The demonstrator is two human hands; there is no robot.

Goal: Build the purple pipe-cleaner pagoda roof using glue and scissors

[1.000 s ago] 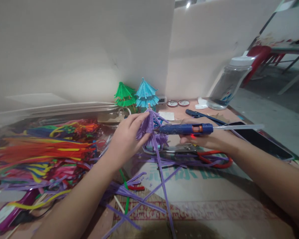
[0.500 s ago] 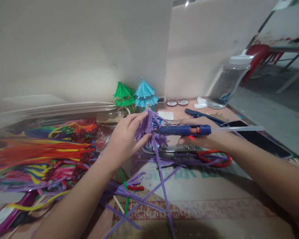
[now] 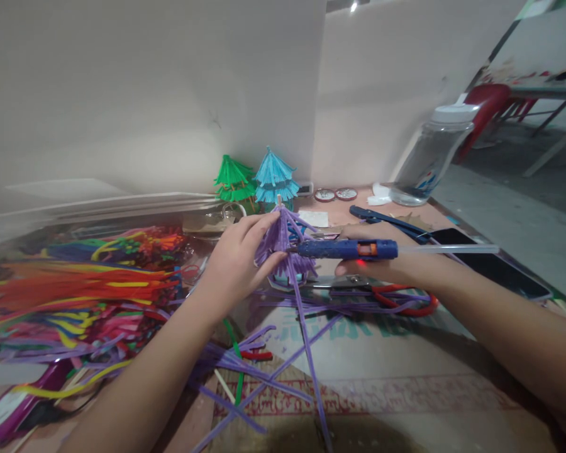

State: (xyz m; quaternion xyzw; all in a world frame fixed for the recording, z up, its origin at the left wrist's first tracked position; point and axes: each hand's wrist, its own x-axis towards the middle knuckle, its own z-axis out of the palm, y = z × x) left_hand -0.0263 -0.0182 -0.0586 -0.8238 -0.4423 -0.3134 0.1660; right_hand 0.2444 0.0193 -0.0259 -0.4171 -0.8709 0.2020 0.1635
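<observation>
The purple, cone-shaped piece of fuzzy chenille stems (image 3: 277, 234) is near the middle of the table (image 3: 453, 352), roughly upright, a pale wooden-looking tip (image 3: 279, 199) poking from its top. It lies at the fingertips of the left hand (image 3: 231, 261), the nearer hand, whose grip pinches its left side, thumb lower than the fingers.

From the right, the blue plastic glue gun (image 3: 353, 249) points almost level at it, its long axis running across the cone's upright one. The nozzle meets the purple fuzz just beside the thumb tip; whether it touches, I cannot tell. The right hand (image 3: 372, 267) has its grip closed around the gun, the fingers mostly hidden behind the body. A clear, smooth, rod-like glue stick (image 3: 453, 249) juts from the gun's rear.

One long, velvety purple strip (image 3: 307, 343) trails down from the cone toward the wearer. Behind stand a tiered light-blue cone tree (image 3: 276, 175) and a bright green one (image 3: 234, 179), both of ribbed strips. Red-handled metal scissors (image 3: 353, 280) lie below the gun; soft, multicoloured stem bundles (image 3: 85, 280) spread at the left.
</observation>
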